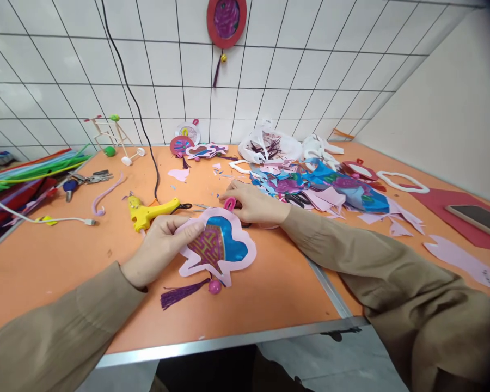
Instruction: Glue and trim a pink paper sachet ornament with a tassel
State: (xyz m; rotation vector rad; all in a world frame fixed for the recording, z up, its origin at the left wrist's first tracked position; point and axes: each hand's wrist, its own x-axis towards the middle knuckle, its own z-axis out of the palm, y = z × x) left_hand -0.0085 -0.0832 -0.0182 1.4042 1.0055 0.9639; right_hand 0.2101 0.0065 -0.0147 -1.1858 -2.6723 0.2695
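Observation:
My left hand [159,247] pinches the left edge of a pink-bordered fabric ornament [234,250], thumb on its front. Blue and purple patterned cloth fills its middle. A pink loop [230,204] tops it, and a pink bead [214,287] with a purple tassel [183,294] lies at its lower edge. Just behind the ornament, my right hand [251,202] is closed, fingers curled down around scissors [199,207]; their blades point left and the handles are mostly hidden. A yellow glue gun [149,213] lies beyond my left hand.
Cloth and paper scraps [322,188] pile up at the right, before a white plastic bag [269,144]. Finished-looking ornaments [196,149] lie against the tiled wall. Keys [90,177], a white cable [41,220] and pipe cleaners [36,166] are left. A phone [479,220] lies far right.

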